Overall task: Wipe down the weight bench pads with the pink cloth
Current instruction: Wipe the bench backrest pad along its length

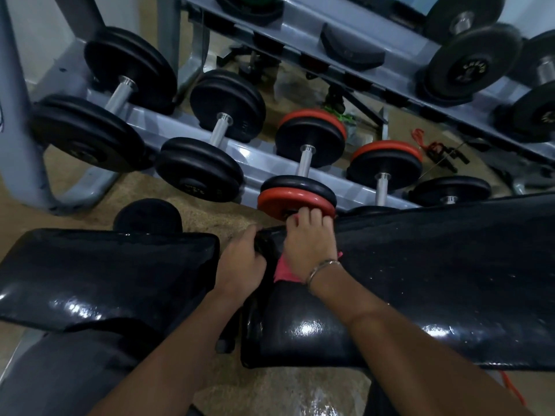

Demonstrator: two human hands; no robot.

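I count two black pads, the left pad [105,274] and the right pad [435,280], one pink cloth [285,270], two hands, left hand [240,265] and right hand [309,241], and one bracelet [322,270]. The lower rail of the rack [261,163] carries five dumbbells [219,130], two with red plates [295,202]; the upper rail [294,25], at least two.
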